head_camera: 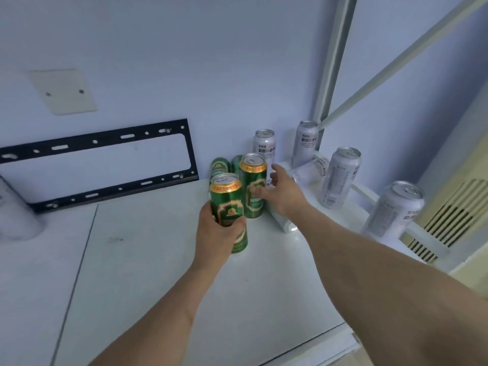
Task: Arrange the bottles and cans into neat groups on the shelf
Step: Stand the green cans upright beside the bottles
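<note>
My left hand (215, 235) grips a green can (229, 207) that stands upright on the white shelf (158, 273). Just behind it stands a second green can (253, 184), and two more green cans (219, 166) sit against the wall. My right hand (284, 192) reaches past them with fingers spread and relaxed, its thumb near the second green can, holding nothing. Under that hand a white can (284, 223) lies on its side. Another white can (311, 169) lies tipped further back. Several white cans (264, 145) stand upright along the back and right edge.
A black metal bracket (105, 165) leans against the wall at the left. White frame posts (330, 75) rise at the shelf's right corner. A blurred grey object (15, 212) sits at the far left. A slatted vent (449, 223) lies beyond the right edge.
</note>
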